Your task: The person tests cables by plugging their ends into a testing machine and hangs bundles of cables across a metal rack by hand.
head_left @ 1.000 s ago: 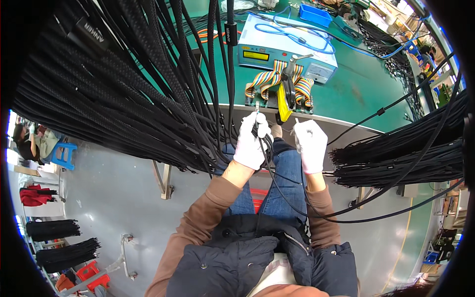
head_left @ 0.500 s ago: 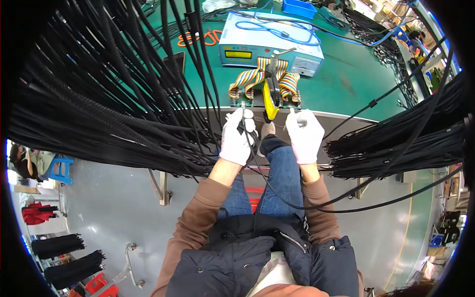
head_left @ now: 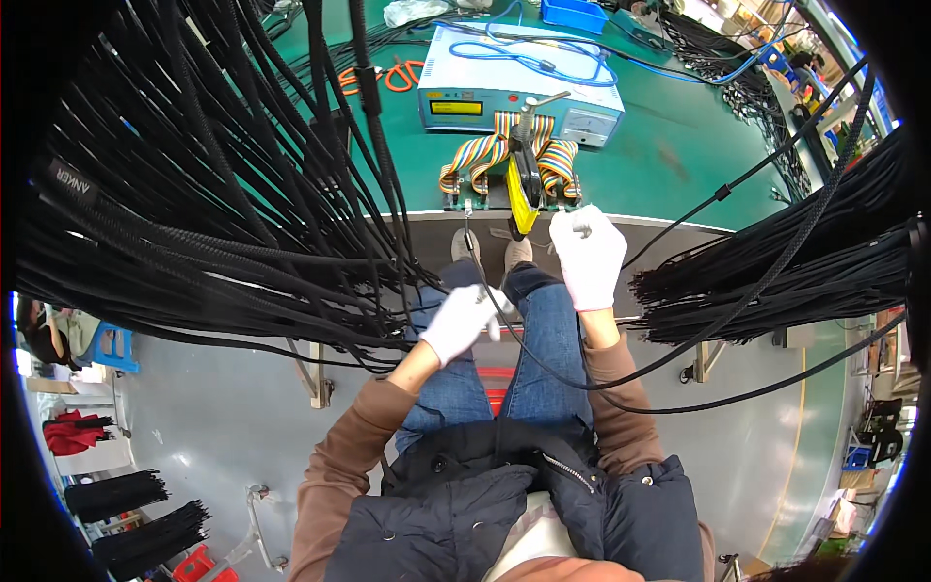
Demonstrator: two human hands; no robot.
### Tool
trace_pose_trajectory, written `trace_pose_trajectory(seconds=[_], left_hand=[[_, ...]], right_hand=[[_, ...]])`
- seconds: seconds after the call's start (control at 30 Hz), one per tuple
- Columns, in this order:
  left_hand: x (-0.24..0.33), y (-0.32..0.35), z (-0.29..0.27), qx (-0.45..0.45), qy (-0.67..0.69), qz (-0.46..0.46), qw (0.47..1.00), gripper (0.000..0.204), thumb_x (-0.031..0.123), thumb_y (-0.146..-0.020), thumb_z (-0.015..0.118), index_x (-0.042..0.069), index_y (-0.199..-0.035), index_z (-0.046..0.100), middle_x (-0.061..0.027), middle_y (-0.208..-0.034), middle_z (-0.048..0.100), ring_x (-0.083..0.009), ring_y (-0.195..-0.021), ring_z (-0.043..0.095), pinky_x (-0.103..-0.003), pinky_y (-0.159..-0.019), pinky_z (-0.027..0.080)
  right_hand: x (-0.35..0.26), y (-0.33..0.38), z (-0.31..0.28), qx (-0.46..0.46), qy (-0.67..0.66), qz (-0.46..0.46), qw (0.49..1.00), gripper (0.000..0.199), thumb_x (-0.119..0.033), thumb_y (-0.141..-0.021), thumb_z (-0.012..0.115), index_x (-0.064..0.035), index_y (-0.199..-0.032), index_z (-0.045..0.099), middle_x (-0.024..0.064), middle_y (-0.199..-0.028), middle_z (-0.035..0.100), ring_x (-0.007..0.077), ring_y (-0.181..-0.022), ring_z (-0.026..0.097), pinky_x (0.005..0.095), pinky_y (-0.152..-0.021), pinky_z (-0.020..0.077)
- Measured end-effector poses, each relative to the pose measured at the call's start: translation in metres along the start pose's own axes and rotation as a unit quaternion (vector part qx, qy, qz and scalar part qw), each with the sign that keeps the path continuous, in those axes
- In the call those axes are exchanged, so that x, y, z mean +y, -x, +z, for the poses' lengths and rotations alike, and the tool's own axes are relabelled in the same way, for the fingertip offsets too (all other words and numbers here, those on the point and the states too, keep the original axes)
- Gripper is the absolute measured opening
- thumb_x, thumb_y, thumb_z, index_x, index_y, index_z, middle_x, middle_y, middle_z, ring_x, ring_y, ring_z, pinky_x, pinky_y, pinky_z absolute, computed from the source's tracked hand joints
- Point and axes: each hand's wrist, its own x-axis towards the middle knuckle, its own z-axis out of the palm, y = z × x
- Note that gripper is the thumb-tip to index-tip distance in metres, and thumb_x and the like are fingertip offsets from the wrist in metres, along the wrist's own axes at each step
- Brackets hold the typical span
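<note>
My left hand (head_left: 464,322), in a white glove, is over my left knee with its fingers apart. A black cable (head_left: 504,325) passes by its fingertips; whether they touch it I cannot tell. That cable runs up to a small connector (head_left: 468,206) at the left end of the circuit board (head_left: 497,202) on the table's front edge. My right hand (head_left: 590,254), gloved too, has its fingers curled just below the board's right end. What lies inside them is hidden. Between the hands stands a toggle clamp (head_left: 524,179) with a yellow part, above the board.
Striped ribbon cables (head_left: 478,152) join the board to a light-blue tester (head_left: 524,82) on the green table (head_left: 659,126). Thick bundles of black cables hang at left (head_left: 204,242) and right (head_left: 776,262). Orange-handled scissors (head_left: 400,76) and a blue tray (head_left: 574,15) lie further back.
My left hand has come down and away from the board, its fingers opening, while the cable stays at the board's left connector. My right hand has shifted slightly, its fingers curled.
</note>
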Motion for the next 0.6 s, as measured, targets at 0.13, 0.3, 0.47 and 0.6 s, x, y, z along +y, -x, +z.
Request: trace_pose_trajectory(seconds=[0.13,0.3,0.47,0.6], left_hand=[[-0.032,-0.013,0.042,-0.126,-0.341,0.265,0.893,0.028,0.023,-0.094,0.050,0.002,-0.105,0.065,-0.0094,-0.091,0.068,-0.0220,-0.067,0.062,-0.032,-0.060,0.049],[-0.022,-0.006,0.128,-0.173,-0.321,0.339,0.867,0.027,0.027,-0.095,0.049,0.004,-0.102,0.062,-0.0165,-0.078,0.064,-0.0300,-0.059,0.058,-0.042,-0.055,0.046],[0.026,0.022,0.137,0.072,-0.297,0.363,0.880,0.024,0.015,-0.089,0.056,0.005,-0.111,0.058,-0.0137,-0.073,0.063,-0.0258,-0.050,0.052,-0.036,-0.047,0.041],[0.069,0.041,0.110,0.256,0.396,0.322,0.821,0.058,0.009,-0.094,0.051,0.010,-0.150,0.035,0.0054,-0.058,0.046,-0.0065,-0.045,0.027,-0.023,-0.042,0.028]], right_hand=[[-0.006,-0.005,-0.003,0.021,0.038,-0.014,0.999,0.013,-0.011,-0.080,0.068,-0.0044,-0.073,0.059,0.0053,-0.061,0.057,0.0173,-0.050,0.045,0.0294,-0.052,0.0429],[-0.018,-0.010,-0.025,-0.089,0.136,-0.050,0.985,0.014,-0.017,-0.082,0.068,-0.0030,-0.080,0.065,0.0087,-0.075,0.066,0.0230,-0.060,0.058,0.0317,-0.058,0.0473],[-0.116,0.004,-0.124,0.063,0.186,-0.160,0.967,0.011,-0.007,-0.079,0.069,-0.0033,-0.088,0.073,0.0074,-0.086,0.071,0.0191,-0.066,0.062,0.0272,-0.062,0.0492],[-0.137,-0.020,-0.189,0.385,0.245,-0.202,0.867,0.040,0.002,-0.083,0.061,0.0052,-0.123,0.056,0.0190,-0.105,0.065,0.0217,-0.086,0.062,0.0296,-0.082,0.0505]])
